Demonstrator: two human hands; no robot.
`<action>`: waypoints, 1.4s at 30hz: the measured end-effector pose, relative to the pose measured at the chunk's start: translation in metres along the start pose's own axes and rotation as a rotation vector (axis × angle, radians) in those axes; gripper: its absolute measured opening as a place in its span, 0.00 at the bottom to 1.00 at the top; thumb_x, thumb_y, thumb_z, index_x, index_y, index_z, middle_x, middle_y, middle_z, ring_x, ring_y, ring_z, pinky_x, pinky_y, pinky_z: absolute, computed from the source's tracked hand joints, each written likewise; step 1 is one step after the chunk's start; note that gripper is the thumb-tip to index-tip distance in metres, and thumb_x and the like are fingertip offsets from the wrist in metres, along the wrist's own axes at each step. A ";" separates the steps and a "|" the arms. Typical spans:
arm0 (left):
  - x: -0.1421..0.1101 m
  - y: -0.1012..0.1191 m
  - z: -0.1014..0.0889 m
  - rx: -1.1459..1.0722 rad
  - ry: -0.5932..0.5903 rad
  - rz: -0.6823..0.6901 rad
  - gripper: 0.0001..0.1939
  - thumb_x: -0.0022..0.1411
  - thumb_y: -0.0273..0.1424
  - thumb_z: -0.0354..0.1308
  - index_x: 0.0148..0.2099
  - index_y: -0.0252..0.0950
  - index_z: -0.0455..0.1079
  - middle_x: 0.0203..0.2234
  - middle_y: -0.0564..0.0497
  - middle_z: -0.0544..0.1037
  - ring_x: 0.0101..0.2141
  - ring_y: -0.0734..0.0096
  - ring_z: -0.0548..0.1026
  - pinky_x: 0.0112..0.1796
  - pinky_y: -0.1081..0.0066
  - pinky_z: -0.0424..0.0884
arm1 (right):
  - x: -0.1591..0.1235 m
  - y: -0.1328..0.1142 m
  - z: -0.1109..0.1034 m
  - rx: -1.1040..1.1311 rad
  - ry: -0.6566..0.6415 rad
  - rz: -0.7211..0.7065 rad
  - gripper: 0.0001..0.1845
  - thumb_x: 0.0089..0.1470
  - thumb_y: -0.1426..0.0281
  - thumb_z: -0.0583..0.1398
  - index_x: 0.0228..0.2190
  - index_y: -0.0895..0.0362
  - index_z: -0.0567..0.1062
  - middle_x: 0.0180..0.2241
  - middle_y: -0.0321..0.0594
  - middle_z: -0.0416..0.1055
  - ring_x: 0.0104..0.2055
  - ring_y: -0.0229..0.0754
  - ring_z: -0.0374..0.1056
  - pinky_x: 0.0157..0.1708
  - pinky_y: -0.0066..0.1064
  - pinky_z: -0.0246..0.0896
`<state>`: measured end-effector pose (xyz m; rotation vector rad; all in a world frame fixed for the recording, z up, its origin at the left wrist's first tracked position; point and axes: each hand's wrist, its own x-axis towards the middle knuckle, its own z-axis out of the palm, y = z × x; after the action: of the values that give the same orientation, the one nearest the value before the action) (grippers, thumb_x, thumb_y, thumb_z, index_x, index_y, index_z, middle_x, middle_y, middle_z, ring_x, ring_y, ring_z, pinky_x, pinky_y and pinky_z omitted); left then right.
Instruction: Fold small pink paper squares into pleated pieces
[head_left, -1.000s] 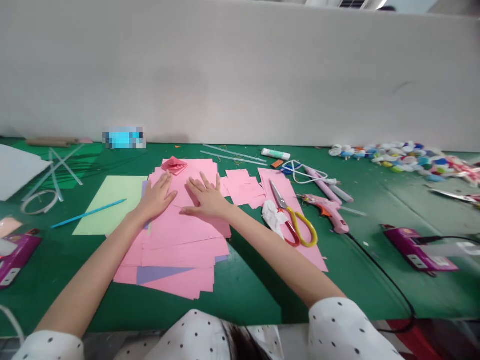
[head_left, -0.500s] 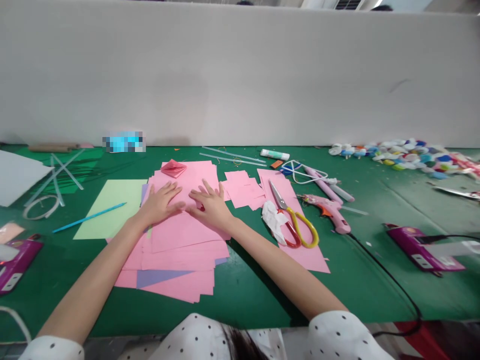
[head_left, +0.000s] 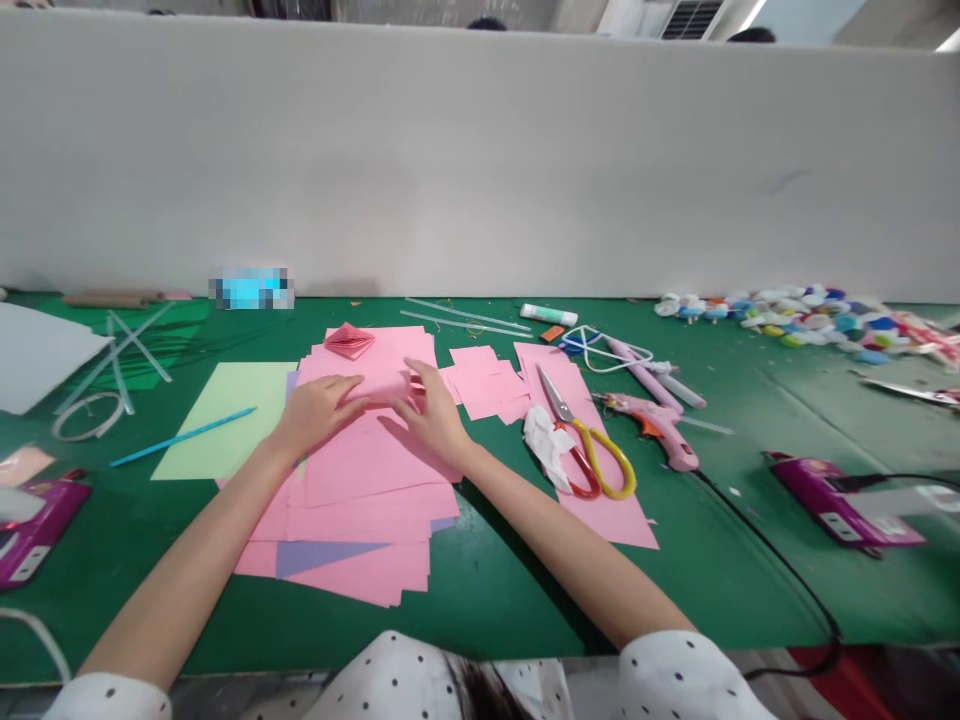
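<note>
Between my two hands a small piece of pink paper [head_left: 384, 388] is raised and curved a little above the paper pile. My left hand [head_left: 316, 412] pinches its left end, fingers on top and thumb below. The right end sits between the thumb and fingers of my right hand [head_left: 436, 412]. Underneath lies a loose stack of pink sheets [head_left: 367, 490], with a purple sheet [head_left: 322, 557] showing among them. A folded pink paper piece [head_left: 349, 341] rests at the stack's far edge, just beyond my left hand.
Right of the stack are small pink squares [head_left: 487, 385], scissors [head_left: 592, 440], a pink glue gun [head_left: 660, 425] with a black cord and a glue stick [head_left: 549, 315]. To the left lie a green sheet [head_left: 217, 440] and a blue pencil [head_left: 184, 436]. A white partition [head_left: 480, 170] stands behind.
Both hands lay flat on the pink paper with fingers spread, then drew closer together. Now their fingers have curled in, and the small pink piece is lifted between them.
</note>
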<state>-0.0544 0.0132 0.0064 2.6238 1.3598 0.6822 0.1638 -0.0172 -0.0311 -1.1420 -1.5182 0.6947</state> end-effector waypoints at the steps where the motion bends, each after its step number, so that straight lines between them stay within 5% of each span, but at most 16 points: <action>1: 0.000 0.003 0.000 -0.022 0.022 -0.021 0.32 0.68 0.54 0.48 0.56 0.34 0.74 0.51 0.40 0.80 0.51 0.50 0.77 0.51 0.56 0.71 | 0.000 0.001 0.002 0.102 0.050 0.060 0.35 0.51 0.63 0.66 0.59 0.50 0.65 0.62 0.51 0.62 0.54 0.46 0.69 0.52 0.42 0.69; 7: 0.002 0.030 -0.001 -0.321 0.030 -0.135 0.27 0.62 0.51 0.58 0.55 0.37 0.74 0.52 0.43 0.79 0.51 0.51 0.76 0.51 0.58 0.70 | 0.003 -0.001 0.006 0.664 0.159 0.427 0.32 0.44 0.63 0.70 0.50 0.52 0.68 0.31 0.32 0.72 0.30 0.36 0.70 0.34 0.31 0.69; 12: 0.005 0.047 0.001 -0.925 -0.040 -0.450 0.28 0.63 0.49 0.56 0.59 0.37 0.69 0.41 0.43 0.80 0.35 0.64 0.77 0.29 0.71 0.69 | 0.006 -0.004 -0.003 0.749 0.167 0.448 0.22 0.42 0.63 0.69 0.41 0.54 0.75 0.23 0.27 0.67 0.19 0.29 0.56 0.20 0.24 0.53; 16: 0.005 0.048 0.011 -1.085 -0.037 -0.433 0.20 0.57 0.47 0.64 0.38 0.34 0.72 0.27 0.52 0.72 0.27 0.73 0.68 0.26 0.74 0.61 | 0.006 -0.004 -0.009 0.628 0.087 0.361 0.21 0.45 0.61 0.68 0.42 0.55 0.78 0.20 0.26 0.60 0.19 0.30 0.51 0.18 0.25 0.47; 19: 0.006 0.044 0.021 -1.055 -0.081 -0.399 0.25 0.56 0.47 0.65 0.24 0.36 0.59 0.19 0.58 0.58 0.22 0.78 0.58 0.23 0.74 0.53 | 0.005 -0.005 -0.009 0.530 0.080 0.309 0.22 0.46 0.59 0.68 0.43 0.55 0.78 0.18 0.24 0.53 0.19 0.31 0.52 0.18 0.26 0.48; 28: 0.004 0.042 0.029 -0.948 0.060 -0.335 0.25 0.62 0.47 0.60 0.24 0.37 0.56 0.21 0.57 0.53 0.23 0.77 0.55 0.25 0.72 0.52 | 0.003 0.001 -0.007 0.602 0.158 0.297 0.25 0.47 0.57 0.68 0.45 0.54 0.75 0.22 0.28 0.66 0.24 0.34 0.61 0.27 0.28 0.61; 33: 0.004 0.040 0.030 -0.887 0.134 -0.336 0.26 0.64 0.48 0.57 0.24 0.37 0.53 0.21 0.57 0.52 0.23 0.76 0.54 0.25 0.72 0.50 | -0.001 0.006 -0.007 0.559 0.120 0.246 0.27 0.53 0.62 0.64 0.54 0.50 0.70 0.27 0.32 0.71 0.27 0.35 0.65 0.29 0.28 0.65; 37: 0.005 0.037 0.033 -0.870 0.129 -0.337 0.25 0.64 0.49 0.56 0.25 0.37 0.55 0.20 0.57 0.54 0.24 0.75 0.55 0.25 0.71 0.52 | -0.012 -0.002 -0.009 0.317 0.056 0.066 0.26 0.57 0.68 0.58 0.58 0.46 0.68 0.43 0.41 0.73 0.34 0.38 0.68 0.34 0.32 0.69; 42: 0.005 0.039 0.031 -0.879 0.105 -0.340 0.25 0.64 0.50 0.56 0.25 0.37 0.58 0.20 0.56 0.58 0.24 0.74 0.57 0.26 0.71 0.53 | -0.030 -0.016 -0.013 -0.153 0.024 -0.108 0.31 0.55 0.74 0.57 0.60 0.44 0.69 0.62 0.44 0.59 0.57 0.48 0.62 0.51 0.43 0.69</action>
<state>-0.0088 -0.0030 -0.0083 1.6512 1.1171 1.0590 0.1706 -0.0524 -0.0256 -1.1684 -1.6215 0.4970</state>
